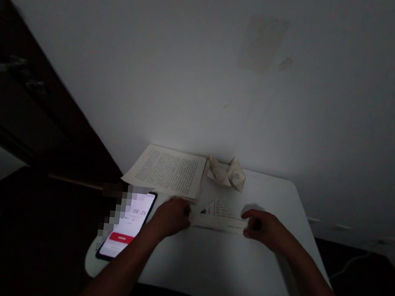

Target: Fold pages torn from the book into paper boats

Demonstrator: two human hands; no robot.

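A partly folded sheet of printed paper [219, 222] lies between my hands, with a pointed top and a straight band along its lower edge. My left hand [172, 217] is closed at the paper's left end, its fingertips pinching the edge. At the right end, my right hand [262, 227] grips the paper between thumb and curled forefinger. Behind the sheet stand folded paper boats [235, 175], close to the wall; whether they are one piece or two I cannot tell.
A stack of printed pages [168, 171] lies at the back left of the white table [211, 273]. A lit phone [127, 228] showing a timer rests by the left edge, partly behind my left forearm. The wall [178, 70] borders the table's far side; a dark door [48, 79] stands left.
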